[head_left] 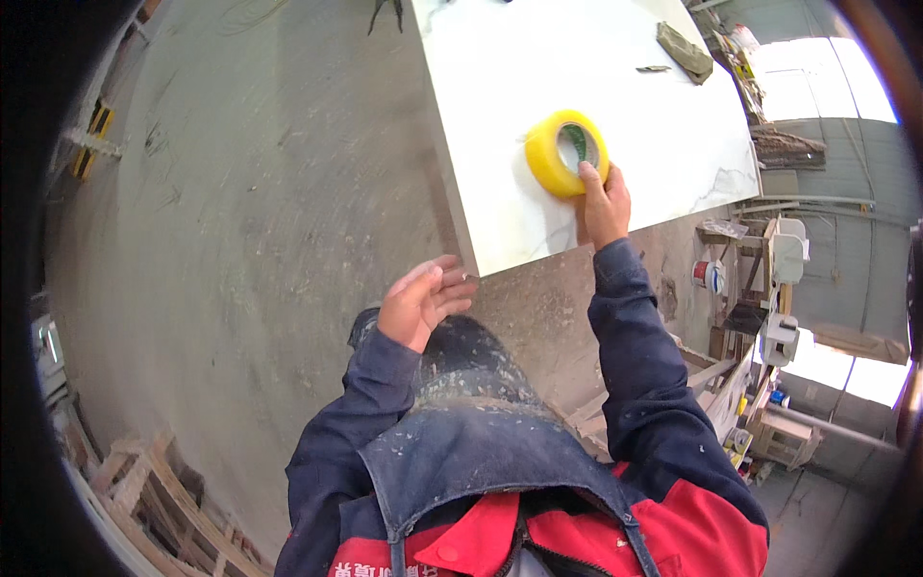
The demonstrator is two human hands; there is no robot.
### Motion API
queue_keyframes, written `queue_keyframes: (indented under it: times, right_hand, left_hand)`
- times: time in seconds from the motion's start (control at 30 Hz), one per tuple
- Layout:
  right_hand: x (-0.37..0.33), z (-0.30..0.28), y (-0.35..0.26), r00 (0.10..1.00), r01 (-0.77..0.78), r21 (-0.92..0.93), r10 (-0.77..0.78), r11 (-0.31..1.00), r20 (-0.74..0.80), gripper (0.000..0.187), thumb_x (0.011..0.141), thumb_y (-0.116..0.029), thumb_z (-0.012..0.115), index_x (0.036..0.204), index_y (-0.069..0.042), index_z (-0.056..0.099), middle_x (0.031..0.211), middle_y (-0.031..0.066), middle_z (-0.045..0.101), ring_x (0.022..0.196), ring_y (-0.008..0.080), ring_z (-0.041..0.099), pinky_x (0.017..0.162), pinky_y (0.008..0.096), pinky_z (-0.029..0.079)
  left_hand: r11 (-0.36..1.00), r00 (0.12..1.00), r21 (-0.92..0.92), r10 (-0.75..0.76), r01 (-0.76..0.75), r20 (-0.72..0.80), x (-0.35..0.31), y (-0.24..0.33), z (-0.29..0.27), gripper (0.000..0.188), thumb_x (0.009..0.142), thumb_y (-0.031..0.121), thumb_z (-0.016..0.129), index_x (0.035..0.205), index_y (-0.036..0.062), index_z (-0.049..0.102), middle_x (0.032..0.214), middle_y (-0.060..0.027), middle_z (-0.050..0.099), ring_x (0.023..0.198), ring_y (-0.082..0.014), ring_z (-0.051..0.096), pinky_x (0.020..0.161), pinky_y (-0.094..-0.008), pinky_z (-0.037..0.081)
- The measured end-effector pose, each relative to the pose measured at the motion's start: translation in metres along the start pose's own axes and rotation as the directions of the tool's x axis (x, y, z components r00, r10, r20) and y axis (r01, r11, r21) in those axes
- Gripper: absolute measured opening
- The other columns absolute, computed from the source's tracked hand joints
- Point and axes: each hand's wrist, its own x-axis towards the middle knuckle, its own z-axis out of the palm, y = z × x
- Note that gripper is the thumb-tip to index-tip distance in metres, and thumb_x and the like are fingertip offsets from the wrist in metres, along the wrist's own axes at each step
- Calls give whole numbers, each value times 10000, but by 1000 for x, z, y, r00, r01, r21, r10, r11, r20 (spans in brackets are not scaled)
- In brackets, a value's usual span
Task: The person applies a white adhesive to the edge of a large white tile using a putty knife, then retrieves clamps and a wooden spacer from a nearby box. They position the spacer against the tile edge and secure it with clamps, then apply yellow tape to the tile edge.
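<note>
A wide roll of yellow packing tape (543,159) stands on its edge over the white marble-look slab (500,87). My right hand (608,207) grips its near rim, with the thumb at the hollow core and the fingers around the side. My left hand (425,300) is beside the slab's near left corner, palm turned inward. Its fingers are spread a little and hold nothing. Whether those fingertips touch the corner, I cannot tell.
On the slab's far right lie a crumpled olive cloth (685,53) and a small dark flat piece (654,68). Wooden frames (159,500) stand at the lower left. Shelving with a white bucket (710,276) runs along the right, over a dusty concrete floor (260,221).
</note>
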Motion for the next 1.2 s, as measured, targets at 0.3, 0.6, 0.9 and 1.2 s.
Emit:
queue_keyframes:
  times: [0.3, 0.6, 0.9, 1.2]
  right_hand:
    - [-30, -4, 5, 979, 161, 85, -148, 983, -142, 633, 947, -334, 656, 1380, 91, 476, 851, 40, 601, 732, 68, 535, 645, 210, 465]
    - [-54, 4, 32, 817, 483, -129, -499, 866, -290, 637, 878, -423, 703, 1343, -16, 551, 962, 134, 645, 848, 182, 627, 752, 287, 542]
    - [-1, 7, 18, 610, 704, -490, -791, 515, 46, 713, 831, -560, 732, 1281, -17, 630, 1105, 162, 710, 991, 305, 677, 914, 333, 547]
    - [-45, -41, 42, 557, 830, -18, -830, 558, -42, 474, 755, -395, 731, 1025, -5, 710, 908, 105, 665, 827, 224, 636, 817, 309, 561]
  left_hand:
    - [508, 987, 859, 160, -60, -25, 19, -48, -133, 515, 981, 290, 584, 1379, -25, 497, 1171, -200, 672, 1094, -342, 651, 971, -425, 509]
    - [-757, 999, 652, -42, -43, 17, 55, -117, -287, 802, 878, 505, 621, 1466, 10, 392, 1450, -244, 466, 1371, -396, 391, 1071, -546, 355]
    - [-703, 987, 697, -152, -138, 42, 124, -89, -357, 621, 891, 485, 608, 1354, 74, 553, 1131, -224, 682, 1087, -388, 633, 967, -507, 449]
    - [-5, 671, 757, 459, -653, 582, 75, -33, -221, 290, 912, 80, 659, 1177, -35, 633, 969, -138, 726, 876, -210, 682, 803, -353, 541]
